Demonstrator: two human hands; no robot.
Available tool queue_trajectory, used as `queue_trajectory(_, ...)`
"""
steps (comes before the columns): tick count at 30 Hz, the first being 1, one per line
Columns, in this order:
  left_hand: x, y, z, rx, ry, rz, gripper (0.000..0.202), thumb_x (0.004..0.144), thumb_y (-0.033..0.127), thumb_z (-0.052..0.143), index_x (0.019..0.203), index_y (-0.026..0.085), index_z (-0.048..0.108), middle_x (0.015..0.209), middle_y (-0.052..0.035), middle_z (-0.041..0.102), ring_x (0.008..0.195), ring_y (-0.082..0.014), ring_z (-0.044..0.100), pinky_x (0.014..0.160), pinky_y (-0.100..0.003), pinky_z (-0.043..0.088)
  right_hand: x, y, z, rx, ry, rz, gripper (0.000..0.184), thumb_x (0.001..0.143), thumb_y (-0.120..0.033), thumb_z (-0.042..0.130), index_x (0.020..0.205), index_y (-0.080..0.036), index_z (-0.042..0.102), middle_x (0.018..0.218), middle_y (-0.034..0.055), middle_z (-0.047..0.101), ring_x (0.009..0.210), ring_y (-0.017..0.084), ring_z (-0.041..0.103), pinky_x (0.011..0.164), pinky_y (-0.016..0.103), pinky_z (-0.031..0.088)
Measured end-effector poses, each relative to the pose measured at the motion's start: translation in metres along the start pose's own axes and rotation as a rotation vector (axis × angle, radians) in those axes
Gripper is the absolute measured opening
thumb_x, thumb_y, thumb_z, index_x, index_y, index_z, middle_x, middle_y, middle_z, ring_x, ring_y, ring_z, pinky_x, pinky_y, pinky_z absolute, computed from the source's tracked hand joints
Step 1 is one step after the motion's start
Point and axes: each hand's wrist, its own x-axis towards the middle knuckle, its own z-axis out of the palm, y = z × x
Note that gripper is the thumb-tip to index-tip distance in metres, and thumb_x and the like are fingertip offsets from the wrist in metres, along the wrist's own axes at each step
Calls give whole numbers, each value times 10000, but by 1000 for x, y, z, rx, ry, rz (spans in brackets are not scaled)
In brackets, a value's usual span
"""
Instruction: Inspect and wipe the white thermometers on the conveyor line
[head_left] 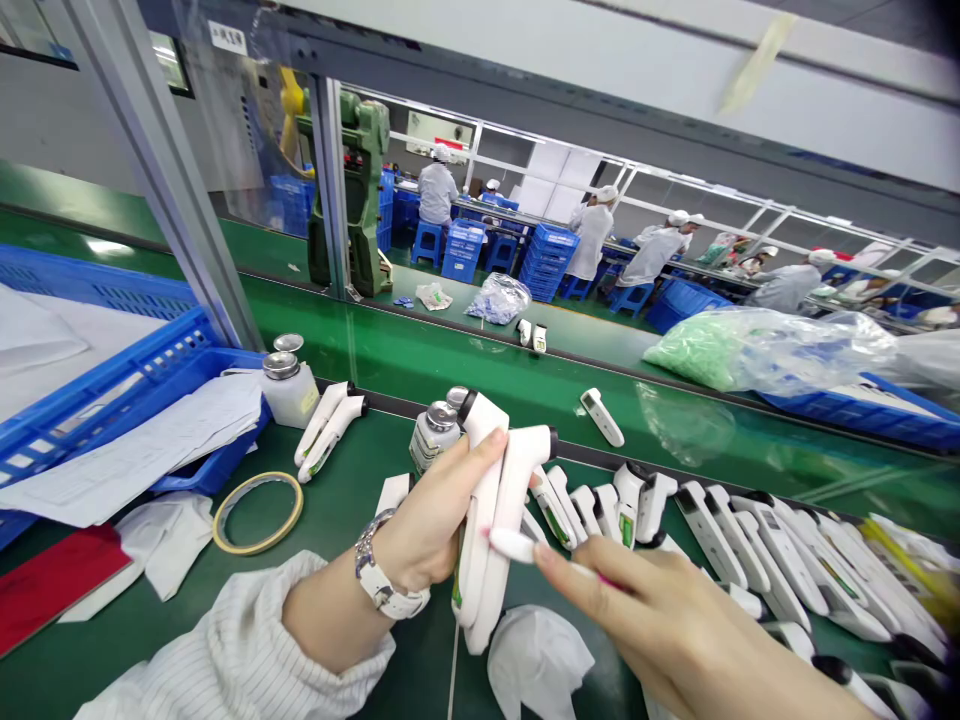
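My left hand [431,525], with a watch on its wrist, is closed round two white handheld thermometer bodies [491,520] held side by side, heads up. My right hand [660,620] pinches a thin pink-and-white swab-like stick [517,545], its white tip touching the side of the held thermometers. A crumpled white wipe [536,655] lies on the green mat just below them. A small metal-capped bottle [433,432] stands right behind my left hand.
A long row of several white thermometers [757,545] lies to the right. Two more thermometers [328,428], a white pump bottle [289,388], a tape ring [259,512] and a blue crate [127,375] with papers sit left. Beyond the conveyor [465,350], people work at benches.
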Motion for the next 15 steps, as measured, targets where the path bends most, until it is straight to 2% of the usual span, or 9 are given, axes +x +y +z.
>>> queue_trajectory(4,1,0,-1,0,-4,-15,260,835,377,567,874,128,633,734,-72,682,532,-95,590,508,-174,483,2,1,-2,50,-64,-39,647,768,14,356,1372,-218,371,724,2,551,472,127,513,439,227,387)
queue_trajectory(8,1,1,0,-14,-2,-20,261,859,366,531,880,125,627,729,-70,678,540,-95,595,505,-171,480,4,2,-3,4,6,35,681,754,38,328,1387,-212,346,748,14,560,494,134,530,453,232,394)
queue_trajectory(11,2,0,0,16,11,-30,271,847,388,546,860,130,626,722,-66,674,526,-92,586,495,-171,476,4,3,-2,28,-88,-33,699,761,24,350,1414,-218,289,732,-2,545,482,138,528,439,238,391)
queue_trajectory(15,3,-1,0,16,14,-25,289,849,396,540,862,121,630,730,-72,674,546,-93,592,515,-166,481,3,3,-2,10,-121,14,705,790,29,351,1437,-214,211,772,5,539,508,144,540,446,247,394)
